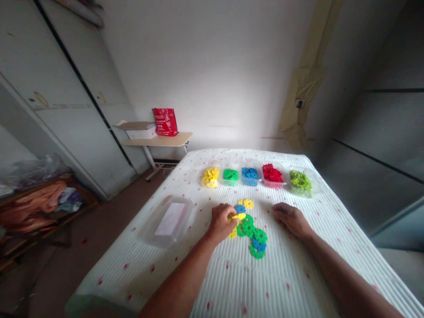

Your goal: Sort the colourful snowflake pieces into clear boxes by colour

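Note:
My left hand (pixel 223 222) is closed in a pinch on a yellow notched disc (pixel 239 216), holding it at the left side of a group of plastic discs. Under and beside it lie a blue disc (pixel 240 209), yellow discs (pixel 247 203) and several green discs (pixel 248 228), some overlapping. Nearer to me, another blue disc (pixel 259 245) lies among green ones. To the right of the group, my right hand (pixel 291 218) rests on the cloth with its fingers loosely stretched towards the discs. Nothing shows in it, though the underside of its fingers is hidden.
Clear tubs line the back: yellow discs (pixel 211 175), green (pixel 230 174), blue (pixel 250 174), red (pixel 272 174) and light green pieces (pixel 300 180). At left lies a clear plastic lid (pixel 188 212) with white paper (pixel 170 219). Behind, a side table (pixel 179 139) bears a red bag (pixel 165 122).

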`<action>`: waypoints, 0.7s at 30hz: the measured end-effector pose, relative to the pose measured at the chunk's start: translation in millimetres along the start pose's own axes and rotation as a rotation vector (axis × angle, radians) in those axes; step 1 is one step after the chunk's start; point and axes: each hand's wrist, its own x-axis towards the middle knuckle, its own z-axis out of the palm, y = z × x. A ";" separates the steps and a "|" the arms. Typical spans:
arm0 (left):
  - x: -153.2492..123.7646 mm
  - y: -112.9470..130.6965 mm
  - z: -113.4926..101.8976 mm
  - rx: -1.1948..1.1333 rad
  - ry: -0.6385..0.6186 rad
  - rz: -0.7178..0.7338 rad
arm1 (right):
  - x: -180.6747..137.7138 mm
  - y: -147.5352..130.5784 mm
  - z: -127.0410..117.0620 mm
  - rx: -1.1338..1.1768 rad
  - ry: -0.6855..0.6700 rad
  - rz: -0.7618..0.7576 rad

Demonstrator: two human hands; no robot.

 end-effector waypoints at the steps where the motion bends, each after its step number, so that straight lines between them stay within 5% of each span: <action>1: 0.4 -0.4 -1.0 -0.088 0.003 -0.043 | 0.1 0.0 0.0 0.000 -0.003 0.001; 5: 4.4 -2.7 -9.8 -0.450 0.046 -0.255 | 0.5 0.0 -0.4 -0.010 -0.006 0.007; 9: 20.2 -8.1 -30.6 -0.568 0.232 -0.333 | 1.1 1.5 0.2 -0.001 -0.021 0.016; 15: 80.4 -22.9 -64.9 -0.445 0.453 -0.505 | 1.6 2.9 0.8 -0.001 -0.016 -0.008; 21: 114.7 -41.7 -62.3 -0.266 0.497 -0.490 | 2.7 5.8 -0.2 -0.013 -0.027 -0.039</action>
